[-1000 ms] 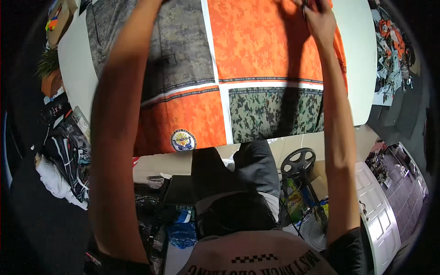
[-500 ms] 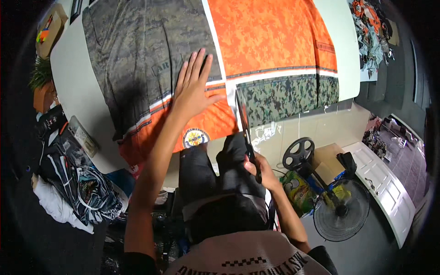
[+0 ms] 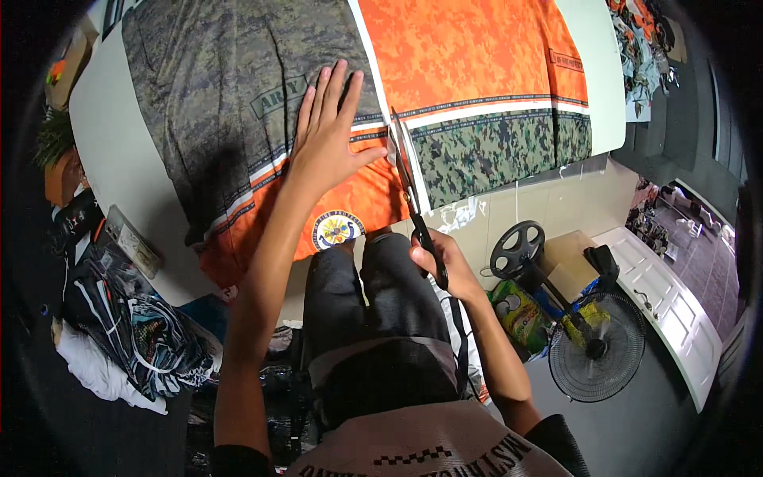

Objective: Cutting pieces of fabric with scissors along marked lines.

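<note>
under right hand [image 3: 437, 258], scissors [image 3: 409, 187] handles hidden; left hand [image 3: 327, 139] flattens fabric [image 3: 477, 56].

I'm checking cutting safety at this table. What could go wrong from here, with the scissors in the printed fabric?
The left hand lies flat on the fabric close beside the scissors, so the blades might nick its thumb. The right hand cuts along a white strip; the line may drift into the orange or camouflage print. Fabric overhanging the table edge could pull and shift.

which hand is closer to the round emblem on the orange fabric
Left. The left hand lies flat on the fabric just above the round emblem; the right hand holds the scissors off to its right, past the fabric's edge.
</note>
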Motion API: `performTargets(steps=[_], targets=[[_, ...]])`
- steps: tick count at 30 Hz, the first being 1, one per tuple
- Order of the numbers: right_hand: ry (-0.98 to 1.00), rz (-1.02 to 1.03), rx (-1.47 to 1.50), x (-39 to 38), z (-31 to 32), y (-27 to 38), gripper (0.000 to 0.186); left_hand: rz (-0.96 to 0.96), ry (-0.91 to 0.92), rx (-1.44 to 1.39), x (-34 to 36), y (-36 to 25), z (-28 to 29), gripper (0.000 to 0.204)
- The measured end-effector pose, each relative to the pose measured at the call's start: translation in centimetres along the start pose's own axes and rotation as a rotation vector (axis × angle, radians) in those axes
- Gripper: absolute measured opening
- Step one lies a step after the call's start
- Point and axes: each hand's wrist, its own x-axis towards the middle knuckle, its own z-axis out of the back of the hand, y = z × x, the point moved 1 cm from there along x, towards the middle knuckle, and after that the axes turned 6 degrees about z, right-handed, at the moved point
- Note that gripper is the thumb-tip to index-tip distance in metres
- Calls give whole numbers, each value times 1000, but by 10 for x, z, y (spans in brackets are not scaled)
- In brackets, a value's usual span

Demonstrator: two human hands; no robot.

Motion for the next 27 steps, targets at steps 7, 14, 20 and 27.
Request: performTargets(steps=[7, 14, 20, 27], targets=[[-67, 25, -81, 11, -6, -1, 29, 25, 44, 43, 3, 2, 2, 100], [-80, 36, -33, 18, -6, -5, 30, 34, 14, 61, 2, 4, 2, 102], [-96, 63, -99, 21, -4, -5, 31, 13, -5, 55, 0, 7, 0, 104], [-149, 44, -237, 22, -12, 1, 31, 2, -11, 59, 0, 7, -1, 105]])
